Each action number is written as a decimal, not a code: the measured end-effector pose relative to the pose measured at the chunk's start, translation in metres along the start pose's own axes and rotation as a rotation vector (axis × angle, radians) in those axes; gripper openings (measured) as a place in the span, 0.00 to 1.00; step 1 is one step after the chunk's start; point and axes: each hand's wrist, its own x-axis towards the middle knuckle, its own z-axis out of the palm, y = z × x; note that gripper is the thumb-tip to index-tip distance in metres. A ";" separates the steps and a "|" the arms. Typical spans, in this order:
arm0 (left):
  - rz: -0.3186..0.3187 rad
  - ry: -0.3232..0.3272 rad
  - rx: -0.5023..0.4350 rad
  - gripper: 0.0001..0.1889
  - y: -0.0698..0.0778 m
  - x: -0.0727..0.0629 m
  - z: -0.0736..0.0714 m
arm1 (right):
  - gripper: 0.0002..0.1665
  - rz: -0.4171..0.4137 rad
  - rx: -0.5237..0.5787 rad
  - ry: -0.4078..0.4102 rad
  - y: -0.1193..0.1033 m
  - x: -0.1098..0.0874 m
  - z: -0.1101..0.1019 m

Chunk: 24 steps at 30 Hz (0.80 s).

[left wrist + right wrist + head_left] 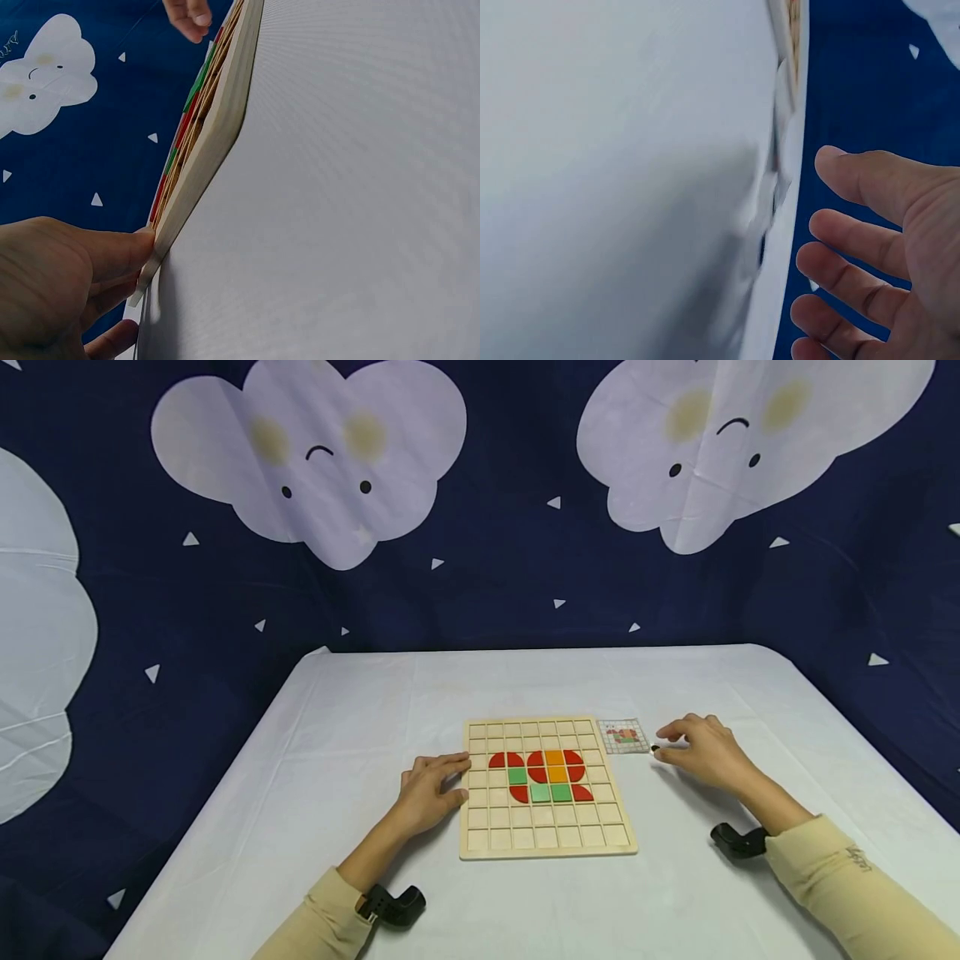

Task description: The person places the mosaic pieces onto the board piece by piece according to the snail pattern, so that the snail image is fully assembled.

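Observation:
A square wooden grid board [546,852] lies on the white table, with red, green and orange pieces in a group of its cells. At its left edge, my left hand [427,793] touches the frame with thumb and fingertips fairly straight. The left wrist view shows the thumb [124,251] right at the board's rim. Beside the board's upper right corner lies a small pattern card [624,737] printed with a coloured grid. My right hand [705,750] is just right of the card, fingers loosely bent and apart, nothing between them. A tiny dark spot [655,747] shows by its thumb tip.
White cloth covers the table [375,718]. Behind it hangs a dark blue backdrop [510,585] with clouds and small white triangles. Each wrist wears a black camera mount, the left one [397,906] and the right one [738,841] both low over the cloth.

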 end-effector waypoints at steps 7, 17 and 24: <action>0.005 -0.001 -0.009 0.24 0.000 0.000 0.000 | 0.22 0.020 -0.020 0.003 0.019 -0.004 0.001; 0.010 0.001 -0.026 0.24 0.000 -0.001 0.000 | 0.21 0.026 -0.023 -0.015 0.028 -0.007 0.005; 0.008 -0.001 -0.025 0.24 0.001 -0.001 -0.001 | 0.19 0.021 -0.028 -0.004 0.031 -0.009 0.007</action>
